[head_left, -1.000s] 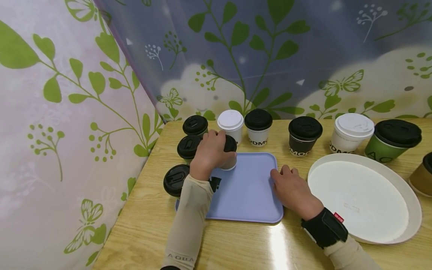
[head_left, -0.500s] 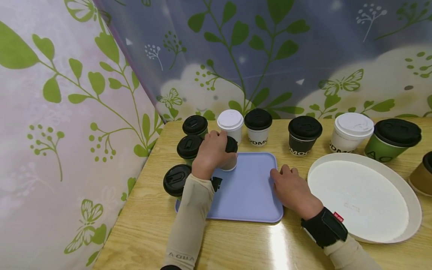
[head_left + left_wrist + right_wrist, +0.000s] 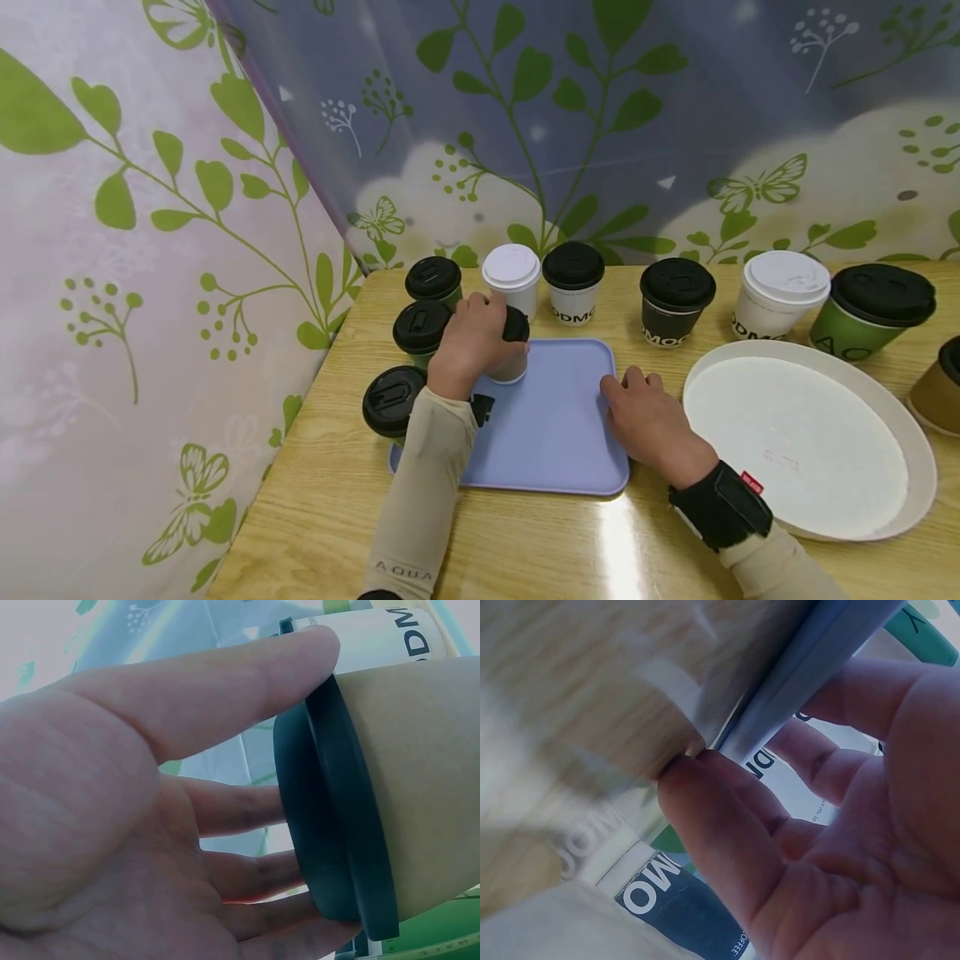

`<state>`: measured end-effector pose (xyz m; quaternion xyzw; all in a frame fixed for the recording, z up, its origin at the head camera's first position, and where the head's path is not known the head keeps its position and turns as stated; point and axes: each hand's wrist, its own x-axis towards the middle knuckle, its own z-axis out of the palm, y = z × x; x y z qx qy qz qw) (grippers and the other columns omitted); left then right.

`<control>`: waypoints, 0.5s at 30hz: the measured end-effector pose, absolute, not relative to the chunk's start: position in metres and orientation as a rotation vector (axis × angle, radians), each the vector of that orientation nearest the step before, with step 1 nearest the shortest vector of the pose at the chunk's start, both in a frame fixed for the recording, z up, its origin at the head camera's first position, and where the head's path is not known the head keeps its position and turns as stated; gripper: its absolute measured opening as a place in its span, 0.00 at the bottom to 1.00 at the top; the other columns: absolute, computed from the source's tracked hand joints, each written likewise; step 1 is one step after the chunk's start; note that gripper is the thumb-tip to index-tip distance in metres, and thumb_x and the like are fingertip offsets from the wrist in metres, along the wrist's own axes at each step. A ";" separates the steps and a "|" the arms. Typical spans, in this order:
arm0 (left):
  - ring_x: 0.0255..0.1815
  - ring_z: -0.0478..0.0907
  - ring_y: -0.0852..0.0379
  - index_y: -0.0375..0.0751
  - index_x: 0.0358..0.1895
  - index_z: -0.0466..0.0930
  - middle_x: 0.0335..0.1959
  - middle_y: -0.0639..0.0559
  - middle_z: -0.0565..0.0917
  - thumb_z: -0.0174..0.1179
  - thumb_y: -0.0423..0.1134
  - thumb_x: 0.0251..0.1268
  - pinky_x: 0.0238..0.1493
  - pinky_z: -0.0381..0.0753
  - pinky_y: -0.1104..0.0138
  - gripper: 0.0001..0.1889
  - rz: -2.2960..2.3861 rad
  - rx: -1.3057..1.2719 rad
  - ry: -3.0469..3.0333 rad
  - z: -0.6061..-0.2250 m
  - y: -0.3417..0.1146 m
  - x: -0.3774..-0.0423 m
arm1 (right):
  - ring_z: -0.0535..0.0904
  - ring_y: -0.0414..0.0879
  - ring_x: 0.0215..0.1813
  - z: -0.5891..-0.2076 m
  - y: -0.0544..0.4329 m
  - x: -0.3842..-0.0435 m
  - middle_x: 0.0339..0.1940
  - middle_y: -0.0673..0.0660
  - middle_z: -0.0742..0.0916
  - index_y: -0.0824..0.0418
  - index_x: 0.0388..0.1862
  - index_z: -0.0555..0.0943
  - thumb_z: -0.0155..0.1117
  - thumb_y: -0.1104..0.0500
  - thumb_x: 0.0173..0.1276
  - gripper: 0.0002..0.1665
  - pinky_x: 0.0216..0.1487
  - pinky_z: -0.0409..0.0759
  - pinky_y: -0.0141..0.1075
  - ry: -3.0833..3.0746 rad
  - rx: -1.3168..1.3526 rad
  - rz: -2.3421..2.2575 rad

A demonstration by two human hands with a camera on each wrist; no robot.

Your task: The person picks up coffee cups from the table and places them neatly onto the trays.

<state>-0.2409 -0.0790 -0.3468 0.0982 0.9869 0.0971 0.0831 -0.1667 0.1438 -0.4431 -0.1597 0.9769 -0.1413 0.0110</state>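
Observation:
My left hand point(image 3: 468, 342) grips a tan paper coffee cup point(image 3: 512, 367) by its black lid point(image 3: 330, 802) from above. Thumb and fingers lie around the lid in the left wrist view. The cup is at the back left part of a blue-purple rectangular tray point(image 3: 555, 433); whether its base touches the tray cannot be told. At the tray's right edge is my right hand point(image 3: 652, 421), its fingers bent and holding the rim, which shows as a blue strip point(image 3: 810, 675) in the right wrist view.
Three black-lidded cups line the left side: back point(image 3: 433, 277), middle point(image 3: 420, 327), front point(image 3: 393, 402). White-lidded point(image 3: 512, 271) and black-lidded point(image 3: 573, 287) cups stand behind the tray. Several more stand right, including a black one point(image 3: 675, 300) and a green one point(image 3: 870, 317), around a round white tray point(image 3: 810, 450).
My left hand and the tan cup have shifted very slightly to the right and toward me. The right hand and the tray stay where they were.

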 end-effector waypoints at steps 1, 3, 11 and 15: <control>0.70 0.68 0.35 0.33 0.78 0.62 0.69 0.31 0.70 0.71 0.53 0.66 0.68 0.71 0.48 0.45 0.288 0.294 2.946 -0.347 -0.079 -0.241 | 0.71 0.58 0.37 -0.443 0.144 -0.167 0.40 0.65 0.77 0.65 0.51 0.78 0.61 0.63 0.75 0.10 0.28 0.74 0.47 3.049 -0.498 -0.441; 0.70 0.68 0.35 0.33 0.78 0.62 0.69 0.31 0.70 0.71 0.54 0.67 0.69 0.71 0.48 0.45 0.287 0.293 2.942 -0.347 -0.079 -0.241 | 0.71 0.58 0.37 -0.443 0.144 -0.166 0.40 0.65 0.77 0.65 0.51 0.78 0.62 0.63 0.75 0.10 0.28 0.75 0.47 3.050 -0.499 -0.441; 0.71 0.67 0.35 0.33 0.78 0.62 0.69 0.31 0.70 0.71 0.53 0.66 0.68 0.71 0.47 0.45 0.312 0.288 2.942 -0.348 -0.079 -0.241 | 0.71 0.58 0.36 -0.443 0.144 -0.166 0.39 0.65 0.76 0.65 0.50 0.78 0.61 0.63 0.75 0.09 0.27 0.74 0.47 3.055 -0.500 -0.443; 0.71 0.67 0.35 0.34 0.78 0.62 0.69 0.31 0.70 0.72 0.53 0.65 0.68 0.71 0.47 0.45 0.325 0.279 2.937 -0.347 -0.079 -0.241 | 0.71 0.58 0.37 -0.443 0.143 -0.167 0.39 0.65 0.77 0.65 0.51 0.78 0.61 0.63 0.75 0.09 0.28 0.75 0.47 3.045 -0.493 -0.435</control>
